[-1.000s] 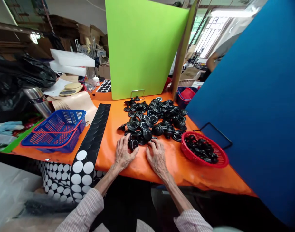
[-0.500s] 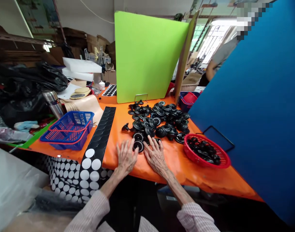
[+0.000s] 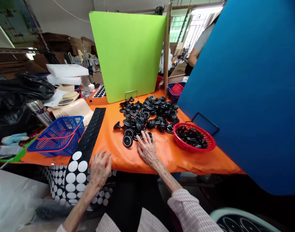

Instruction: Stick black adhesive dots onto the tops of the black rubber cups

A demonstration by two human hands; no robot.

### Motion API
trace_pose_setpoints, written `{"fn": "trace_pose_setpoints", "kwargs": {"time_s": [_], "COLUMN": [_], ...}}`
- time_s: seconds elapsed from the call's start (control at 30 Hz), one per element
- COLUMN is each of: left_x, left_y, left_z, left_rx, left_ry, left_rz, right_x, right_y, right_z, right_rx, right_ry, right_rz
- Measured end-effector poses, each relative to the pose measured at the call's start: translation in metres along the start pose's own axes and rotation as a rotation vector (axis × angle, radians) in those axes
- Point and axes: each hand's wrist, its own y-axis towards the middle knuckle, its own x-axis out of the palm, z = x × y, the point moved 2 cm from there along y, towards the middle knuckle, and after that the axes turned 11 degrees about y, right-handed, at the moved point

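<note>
A pile of black round knob-like parts (image 3: 159, 111), with stepped discs and stems, lies on the orange table cover (image 3: 128, 158). My right hand (image 3: 147, 149) rests at the pile's front edge, fingers extended and fingertips touching parts there. Just left of it, two parts (image 3: 127, 141) show flat round faces with a pale ring. My left hand (image 3: 100, 167) is raised near the table's front edge, fingers loosely bent and apart, nothing visible in it. Beside it runs a black strip of round stickers (image 3: 90, 130), whose lower end shows white circles and hangs over the edge.
A red basket (image 3: 211, 141) of small black parts stands right of the pile. At left is a blue basket (image 3: 54, 149) near a metal flask (image 3: 40, 111). A green board (image 3: 130, 54) and a blue board (image 3: 246, 96) stand behind and to the right. Another person's arm (image 3: 193, 58) shows behind.
My left hand has drawn back from the parts, left and toward me. My right hand stays at the front of the pile. The view has turned rightward.
</note>
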Motion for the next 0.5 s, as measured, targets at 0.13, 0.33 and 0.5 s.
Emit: {"fn": "trace_pose_setpoints", "kwargs": {"time_s": [0.13,0.33,0.5], "left_x": [0.017,0.037,0.031], "left_y": [0.024,0.073,0.068], "left_z": [0.056,0.085,0.067], "left_rx": [-0.023,-0.242,-0.260], "left_ry": [-0.218,-0.453,-0.645], "left_rz": [-0.111,-0.203,-0.338], "right_x": [-0.003,-0.011,0.001], "right_y": [-0.003,-0.005,0.012], "right_z": [0.005,0.019,0.009], "right_rx": [0.112,0.209,0.185], "right_ry": [-0.020,-0.038,0.041], "right_rz": [0.042,0.115,0.071]}}
